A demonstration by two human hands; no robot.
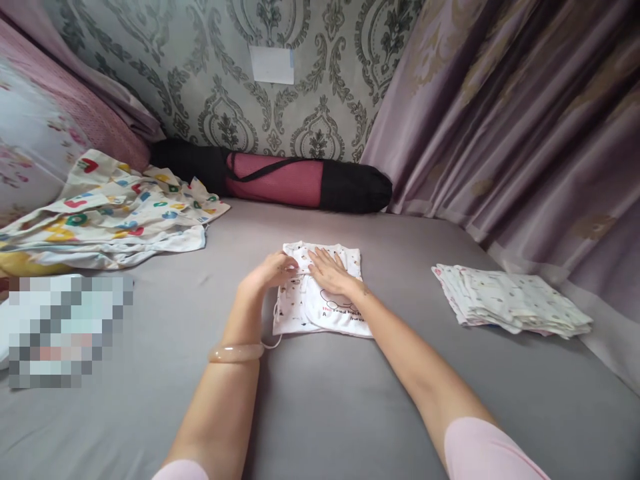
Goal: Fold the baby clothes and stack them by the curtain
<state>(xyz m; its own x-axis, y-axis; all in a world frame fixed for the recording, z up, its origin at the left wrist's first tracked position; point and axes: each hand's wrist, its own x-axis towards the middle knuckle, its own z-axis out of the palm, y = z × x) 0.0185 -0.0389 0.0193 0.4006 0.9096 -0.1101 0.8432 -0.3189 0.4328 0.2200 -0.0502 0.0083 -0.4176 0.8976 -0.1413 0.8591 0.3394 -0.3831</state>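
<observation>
- Bedding point(30, 153), white with pink flowers, fills our far left at ten o'clock from the small folded garment in front of us
- At nine o'clock or slightly below, we see a whitish thing point(70, 333) too pixelated for us to make out, on the grey sheet point(165, 333)
- Above it, between nine and ten, lies a rumpled cloth point(150, 213) printed in red, yellow, green and blue
- Our left wrist, at about eight o'clock, wears a pale bangle point(235, 353)
- Towards twelve, a long black and pink bag point(275, 180) with a dark strap lies along the patterned wall point(200, 100), below a white paper point(273, 65)
- Our left hand point(277, 270) bends its fingers over the garment's edge at ten; we cannot tell whether they pinch it
- Before us, in the middle of the clock, lies the white garment point(300, 300) with small prints, a thin cord point(273, 345) trailing at its seven
- Our right hand point(333, 272) lies flat on its upper part, around twelve, fingers extended and holding nothing
- At two hangs a mauve curtain point(480, 120)
- At three, well apart from our hands, sits a stack of folded cloths point(510, 300)
</observation>
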